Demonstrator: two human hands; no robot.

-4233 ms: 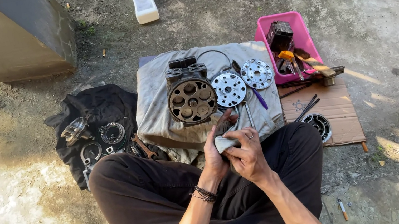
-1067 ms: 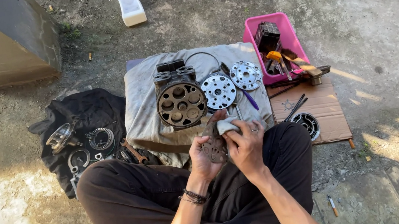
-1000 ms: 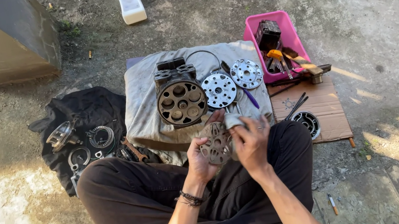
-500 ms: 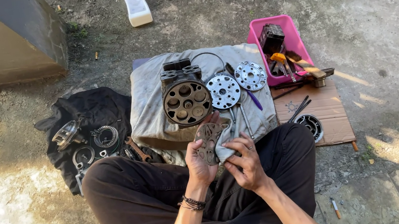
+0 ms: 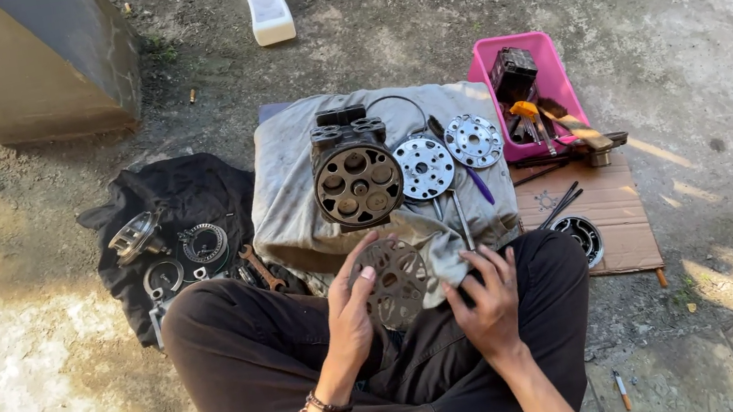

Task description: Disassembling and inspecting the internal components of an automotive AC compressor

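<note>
Fingers (image 5: 358, 266) on round metal plate (image 5: 395, 282) (outdoors, bare concrete ground (image 5: 712, 34))

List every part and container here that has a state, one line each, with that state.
left hand: grips the round perforated plate's edge.
right hand: presses a grey rag against the plate.
round perforated plate: held tilted over the lap.
grey rag: bunched against the plate.
cylinder block: lying on the grey cloth, bores open toward the camera.
white bottle: capped, lying on the ground.
pink tray: filled with tools.
</note>
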